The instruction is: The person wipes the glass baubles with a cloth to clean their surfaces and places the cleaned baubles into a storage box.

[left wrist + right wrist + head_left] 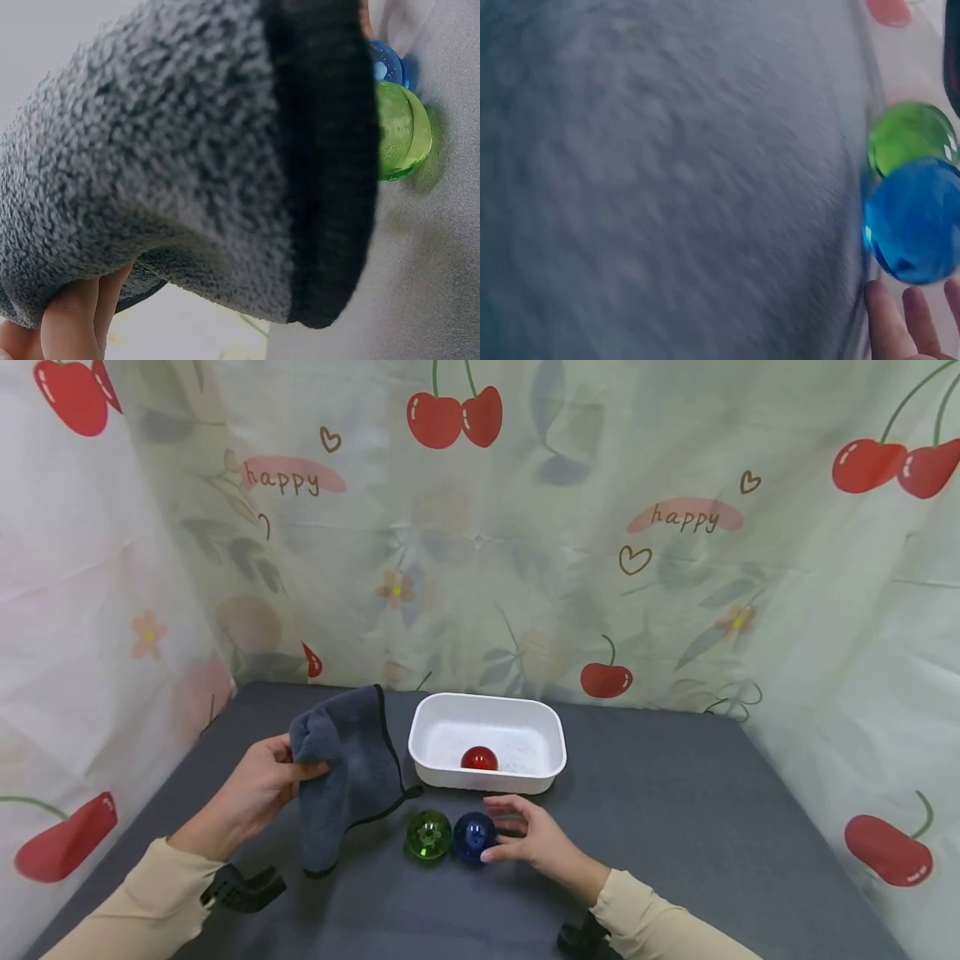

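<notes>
The left hand (258, 785) pinches a black-edged grey plush cloth (348, 768), the right hand (534, 837), fingers loosely parted, is at a translucent blue ball (472, 837), contact unclear, just beside a translucent green ball (428, 835), and the head view alone clearly shows a glossy red ball (480, 758) in a white rectangular tray (487, 782).

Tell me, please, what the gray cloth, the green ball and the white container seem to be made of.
Gray cloth: fleecy textile, perhaps microfiber; short, matte pile shows in the left wrist view.
Green ball: glass or clear plastic, smooth and glossy; it is see-through with bright highlights.
White container: probably molded plastic, smooth; its even color and rounded corners suggest this.
</notes>
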Tool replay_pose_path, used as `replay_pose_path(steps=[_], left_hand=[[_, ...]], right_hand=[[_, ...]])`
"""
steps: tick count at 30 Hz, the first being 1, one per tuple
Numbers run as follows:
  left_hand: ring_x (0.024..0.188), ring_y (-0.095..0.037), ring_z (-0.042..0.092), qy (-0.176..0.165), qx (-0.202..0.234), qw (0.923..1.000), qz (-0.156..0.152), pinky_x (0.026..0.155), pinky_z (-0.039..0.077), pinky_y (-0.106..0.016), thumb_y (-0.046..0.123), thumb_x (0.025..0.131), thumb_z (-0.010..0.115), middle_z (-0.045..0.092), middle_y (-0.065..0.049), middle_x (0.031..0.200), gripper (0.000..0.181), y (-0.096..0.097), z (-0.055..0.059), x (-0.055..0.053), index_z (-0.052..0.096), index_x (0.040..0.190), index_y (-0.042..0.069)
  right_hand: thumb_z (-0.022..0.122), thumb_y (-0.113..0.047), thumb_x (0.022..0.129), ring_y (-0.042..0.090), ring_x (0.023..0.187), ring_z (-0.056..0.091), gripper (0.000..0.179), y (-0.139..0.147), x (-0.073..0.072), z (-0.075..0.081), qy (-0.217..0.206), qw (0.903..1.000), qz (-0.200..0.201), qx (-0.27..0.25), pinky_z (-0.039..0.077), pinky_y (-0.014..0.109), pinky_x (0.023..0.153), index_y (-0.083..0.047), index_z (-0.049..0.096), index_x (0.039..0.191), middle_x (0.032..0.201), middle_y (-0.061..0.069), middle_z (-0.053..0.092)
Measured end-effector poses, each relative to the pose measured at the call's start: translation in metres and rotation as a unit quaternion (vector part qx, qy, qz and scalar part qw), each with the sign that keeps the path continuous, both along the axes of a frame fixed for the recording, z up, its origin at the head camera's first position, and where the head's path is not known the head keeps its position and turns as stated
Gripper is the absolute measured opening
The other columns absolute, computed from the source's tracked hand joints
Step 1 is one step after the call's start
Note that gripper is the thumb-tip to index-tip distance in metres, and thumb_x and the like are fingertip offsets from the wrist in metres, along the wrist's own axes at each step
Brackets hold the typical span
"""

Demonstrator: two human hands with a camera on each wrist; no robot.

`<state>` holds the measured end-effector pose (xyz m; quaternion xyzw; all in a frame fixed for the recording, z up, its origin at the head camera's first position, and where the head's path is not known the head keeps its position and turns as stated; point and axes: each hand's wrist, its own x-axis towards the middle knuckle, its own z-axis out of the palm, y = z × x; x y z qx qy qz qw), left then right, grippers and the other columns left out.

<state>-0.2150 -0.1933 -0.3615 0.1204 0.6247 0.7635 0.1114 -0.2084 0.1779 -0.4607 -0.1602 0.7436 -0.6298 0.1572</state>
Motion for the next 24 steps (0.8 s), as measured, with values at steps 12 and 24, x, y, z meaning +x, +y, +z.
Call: replay_pose_path(steps=[12, 24], left_hand=[[0.083, -0.01, 0.068, 0.004, 0.004, 1.0, -0.008, 0.073, 0.057, -0.024, -0.007, 0.088, 0.063, 0.07, 0.004, 0.093, 0.027, 0.003, -0.001, 0.0, 0.07, 0.097, 0.016], [0.083, -0.01, 0.068, -0.001, 0.005, 1.0, -0.003, 0.073, 0.057, -0.024, -0.008, 0.087, 0.062, 0.07, 0.004, 0.094, 0.028, 0.002, -0.002, 0.0, 0.07, 0.097, 0.017]], right_hand=[[0.088, -0.006, 0.066, 0.03, 0.116, 0.055, 0.077, -0.013, -0.002, -0.007, 0.045, 0.9942, -0.004, 0.097, 0.052, 0.043, 0.094, -0.002, 0.051, 0.134, 0.13, 0.016, 0.056], [0.089, -0.011, 0.066, 0.02, 0.103, 0.061, 0.069, -0.02, -0.004, -0.002, 0.071, 0.9862, -0.005, 0.149, 0.054, 0.032, 0.084, -0.009, 0.059, 0.129, 0.118, 0.008, 0.062]])
